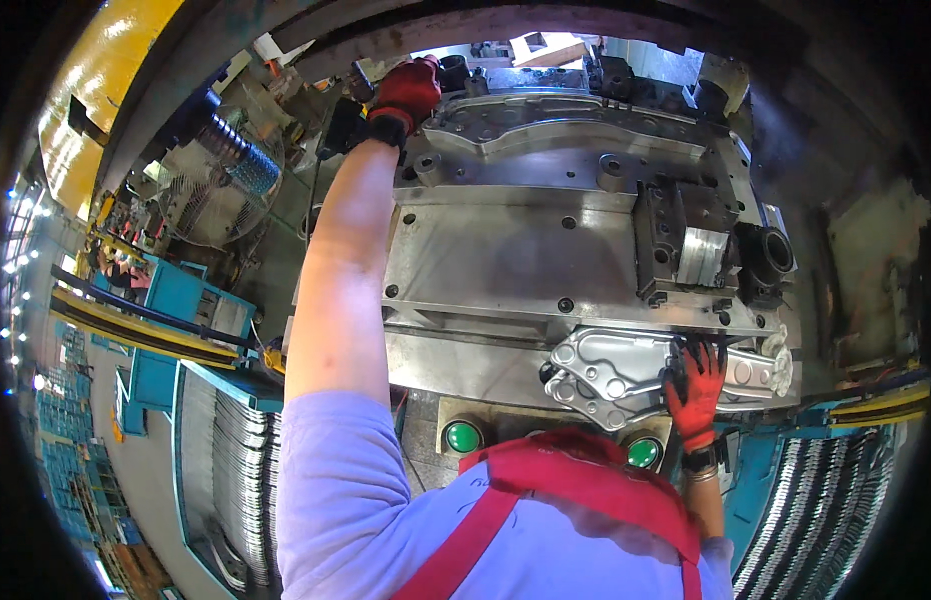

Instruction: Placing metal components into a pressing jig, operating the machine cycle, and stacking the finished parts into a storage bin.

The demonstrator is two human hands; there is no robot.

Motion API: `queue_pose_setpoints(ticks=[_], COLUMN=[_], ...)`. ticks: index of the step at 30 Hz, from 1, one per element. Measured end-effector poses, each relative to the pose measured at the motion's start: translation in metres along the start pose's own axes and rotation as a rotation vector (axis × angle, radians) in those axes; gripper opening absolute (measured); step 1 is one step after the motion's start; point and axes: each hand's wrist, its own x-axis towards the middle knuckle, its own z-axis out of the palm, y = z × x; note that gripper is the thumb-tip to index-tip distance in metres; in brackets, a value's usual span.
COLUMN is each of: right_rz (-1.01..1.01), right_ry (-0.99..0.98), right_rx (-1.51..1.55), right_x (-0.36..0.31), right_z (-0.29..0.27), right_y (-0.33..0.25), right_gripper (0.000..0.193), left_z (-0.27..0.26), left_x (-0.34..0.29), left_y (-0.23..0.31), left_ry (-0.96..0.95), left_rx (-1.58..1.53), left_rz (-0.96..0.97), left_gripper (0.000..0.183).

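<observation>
My left hand, in a red glove, reaches to the far left corner of the steel die. Its fingers are curled closed beside the end of a long curved stamped metal part lying on the far side of the die; what they grip, if anything, is hidden. Nearer to me, stamped metal brackets with round holes and raised ribs rest on the die's front ledge, overlapping. My right hand, in a red and black glove, lies over them with its fingers stretched out flat across the metal.
A black block with a bright steel insert rises on the die's right. Two green push buttons sit before me. Racks of stacked metal parts stand at left and right. A fan stands far left; the press frame arches overhead.
</observation>
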Motion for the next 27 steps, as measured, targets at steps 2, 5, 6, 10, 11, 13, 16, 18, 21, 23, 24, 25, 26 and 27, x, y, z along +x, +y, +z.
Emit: queue_pose_setpoints(ticks=[2, 5, 6, 10, 11, 13, 16, 18, 21, 23, 24, 25, 26, 27], right_rz=[-0.004, 0.003, 0.009, -0.013, -0.009, -0.002, 0.015, 0.033, 0.021, 0.028, 0.025, 0.022, 0.026, 0.027], right_ry=[0.006, 0.005, 0.003, 0.02, 0.021, 0.021, 0.012, 0.003, 0.005, 0.005, 0.009, 0.013, 0.018, 0.02], right_rx=[-0.001, 0.006, 0.011, 0.01, 0.009, 0.017, 0.04, 0.049, 0.018, 0.007, 0.004, 0.001, 0.001, 0.001], right_x=[0.0, 0.0, 0.0, -0.002, -0.003, -0.003, -0.002, -0.003, 0.0, 0.0, 0.0, 0.0, -0.001, -0.002], right_z=[0.0, -0.001, -0.001, 0.002, 0.003, 0.003, 0.001, 0.002, 0.0, 0.002, 0.002, 0.002, 0.003, 0.004], right_y=[0.0, -0.002, -0.002, 0.003, 0.003, 0.003, 0.001, 0.0, 0.001, 0.0, 0.0, 0.001, 0.001, 0.002], right_gripper=[0.058, 0.057, 0.057, 0.058, 0.058, 0.059, 0.059, 0.059, 0.058, 0.058, 0.057, 0.057, 0.057, 0.057], left_z=[-0.002, -0.002, 0.0, 0.002, 0.003, 0.011, 0.021, 0.021, 0.019, 0.02, 0.019, 0.018, 0.017, 0.015], left_x=[0.001, -0.002, -0.004, -0.007, -0.006, -0.005, -0.003, -0.001, -0.012, -0.013, -0.015, -0.016, -0.014, -0.013], left_y=[-0.002, -0.01, -0.011, -0.006, -0.002, 0.001, -0.002, -0.007, -0.014, -0.014, -0.015, -0.015, -0.015, -0.015], left_ry=[-0.028, 0.063, 0.08, 0.082, 0.067, 0.082, 0.195, 0.199, 0.29, 0.321, 0.34, 0.315, 0.29, 0.264], left_rx=[0.029, 0.046, 0.017, -0.088, -0.111, -0.148, -0.123, -0.123, -0.132, -0.172, -0.191, -0.19, -0.19, -0.191], left_rz=[-0.004, 0.055, 0.093, 0.147, 0.135, 0.138, 0.136, 0.082, 0.067, 0.044, 0.024, -0.028, -0.079, -0.132], left_gripper=[0.029, 0.022, 0.023, 0.032, 0.036, 0.036, 0.03, 0.027, 0.025, 0.023, 0.022, 0.021, 0.021, 0.02])
